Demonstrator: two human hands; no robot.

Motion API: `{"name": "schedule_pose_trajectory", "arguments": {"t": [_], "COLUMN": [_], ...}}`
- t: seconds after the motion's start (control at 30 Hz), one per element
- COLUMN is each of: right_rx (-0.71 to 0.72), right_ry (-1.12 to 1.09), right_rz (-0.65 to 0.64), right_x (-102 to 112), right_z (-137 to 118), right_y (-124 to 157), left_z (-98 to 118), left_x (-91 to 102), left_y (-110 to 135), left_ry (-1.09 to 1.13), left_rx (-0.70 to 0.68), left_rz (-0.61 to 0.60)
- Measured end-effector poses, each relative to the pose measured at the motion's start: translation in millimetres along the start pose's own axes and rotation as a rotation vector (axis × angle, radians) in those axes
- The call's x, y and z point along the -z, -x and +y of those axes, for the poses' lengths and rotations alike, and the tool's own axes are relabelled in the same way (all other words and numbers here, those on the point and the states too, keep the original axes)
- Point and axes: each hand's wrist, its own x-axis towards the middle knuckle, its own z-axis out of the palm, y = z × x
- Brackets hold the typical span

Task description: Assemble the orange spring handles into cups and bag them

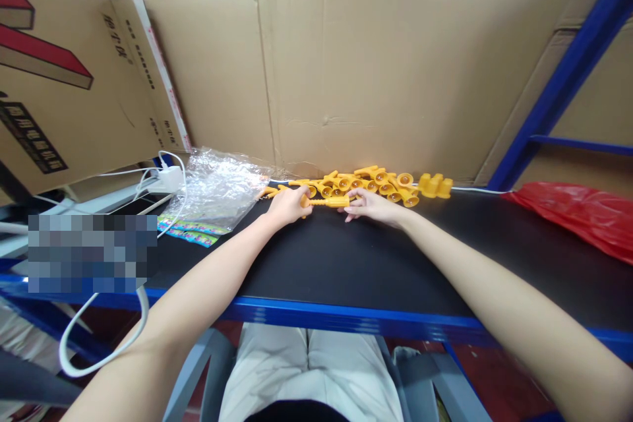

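Observation:
A yellow plastic piece (330, 202) with a thin ridged stem and a wider cylindrical end lies level between my hands, just above or on the black tabletop. My left hand (288, 206) is closed round its stem end. At the wider end, the fingers of my right hand (368, 205) are bent and pinch it. Just behind my hands is a pile of similar yellow pieces (356, 183), several with round cup ends facing me. To the right of that pile stand some yellow blocky parts (435, 186).
Left of my hands lies a clear plastic bag (217, 184) over colourful printed packets (190, 231). White cables and a charger (169, 178) sit farther left. A red plastic bag (573, 214) lies at the right. Cardboard (370, 72) walls the back; a blue rail (346, 313) edges the front.

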Motion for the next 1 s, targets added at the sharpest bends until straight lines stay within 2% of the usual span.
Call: {"name": "schedule_pose_trajectory", "arguments": {"t": [0.27,0.7,1.0], "right_rx": [-0.008,-0.015,0.003], "right_ry": [0.049,-0.029,-0.031], "right_rz": [0.032,0.01,0.032], "right_x": [-3.0,0.0,-2.4], "right_z": [-2.5,0.8,-0.7], "right_y": [-0.7,-0.7,-0.9], "left_z": [-4.6,-2.0,-4.9], "left_x": [-2.1,2.5,-1.0], "left_y": [-0.2,2.1,1.5], "left_ry": [-0.001,0.016,0.028], "left_rx": [-0.065,-0.058,-0.091], "left_rz": [0.051,0.024,0.104]}}
